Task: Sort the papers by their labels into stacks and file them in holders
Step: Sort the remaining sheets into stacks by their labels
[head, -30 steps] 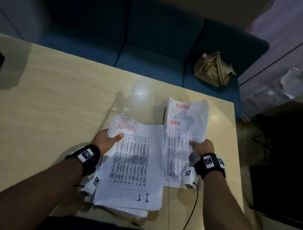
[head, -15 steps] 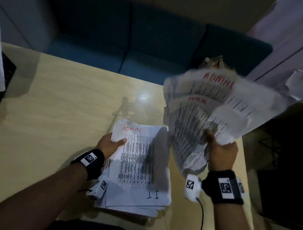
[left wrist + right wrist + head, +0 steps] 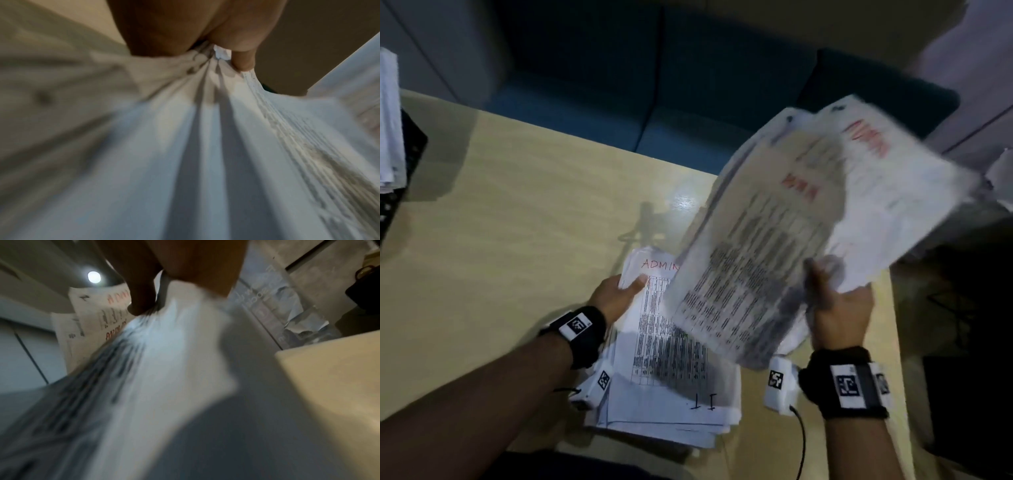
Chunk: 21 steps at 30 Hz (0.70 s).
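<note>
A stack of printed papers (image 3: pixel 671 377) lies on the wooden table (image 3: pixel 517 222); its top sheet bears "ADMIN" in red and "I.T" in black. My left hand (image 3: pixel 619 291) grips that stack at its upper left corner, thumb on top (image 3: pixel 242 58). My right hand (image 3: pixel 835 305) holds a sheaf of ADMIN papers (image 3: pixel 808 219) up in the air, tilted and blurred, above the table's right side. In the right wrist view, the thumb (image 3: pixel 141 301) pinches the sheaf (image 3: pixel 164 353).
A dark blue sofa (image 3: pixel 688 85) stands beyond the table's far edge. At the far left, a black holder (image 3: pixel 400 171) with white papers (image 3: pixel 388 120) sits on the table. The table's right edge (image 3: pixel 897 342) is close to my right hand.
My right hand lifted the ADMIN sheaf off the table and swung it up and leftward, over the stack. My left hand stayed on the stack's corner.
</note>
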{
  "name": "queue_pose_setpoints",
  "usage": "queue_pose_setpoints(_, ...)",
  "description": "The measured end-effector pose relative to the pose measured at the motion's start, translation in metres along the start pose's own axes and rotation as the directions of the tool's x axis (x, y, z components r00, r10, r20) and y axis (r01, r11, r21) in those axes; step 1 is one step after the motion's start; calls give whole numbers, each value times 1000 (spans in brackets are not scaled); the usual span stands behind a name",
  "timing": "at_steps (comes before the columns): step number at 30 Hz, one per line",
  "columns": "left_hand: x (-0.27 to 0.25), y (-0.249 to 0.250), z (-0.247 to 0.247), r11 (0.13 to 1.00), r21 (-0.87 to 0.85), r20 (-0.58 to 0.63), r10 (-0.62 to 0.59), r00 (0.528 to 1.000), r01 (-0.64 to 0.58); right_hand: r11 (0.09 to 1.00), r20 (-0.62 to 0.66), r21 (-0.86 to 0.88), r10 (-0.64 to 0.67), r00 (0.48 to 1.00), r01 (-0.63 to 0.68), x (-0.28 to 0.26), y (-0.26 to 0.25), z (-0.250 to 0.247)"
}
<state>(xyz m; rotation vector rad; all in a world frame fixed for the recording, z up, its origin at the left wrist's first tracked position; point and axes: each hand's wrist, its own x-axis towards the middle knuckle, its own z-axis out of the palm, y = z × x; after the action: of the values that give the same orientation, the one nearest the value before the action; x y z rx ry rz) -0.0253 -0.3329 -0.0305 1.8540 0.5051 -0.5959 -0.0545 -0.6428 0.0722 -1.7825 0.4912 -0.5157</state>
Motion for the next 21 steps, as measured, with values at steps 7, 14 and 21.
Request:
queue_pose_setpoints(7, -4, 8, -2, 981, -192, 18, 9, 1000, -6, 912, 316, -340, 342, 885, -230, -47, 65, 49)
queue_pose_setpoints(14, 12, -7, -11, 984, 127, 146, 106, 984, -125, 792, 301, -582, 420, 856, -185, -33, 76, 67)
queue_pose_setpoints(21, 11, -19, -17, 958, 231, 359, 79, 930, -171, 747, 447, -657, 278, 850, 101, -2, 70, 86)
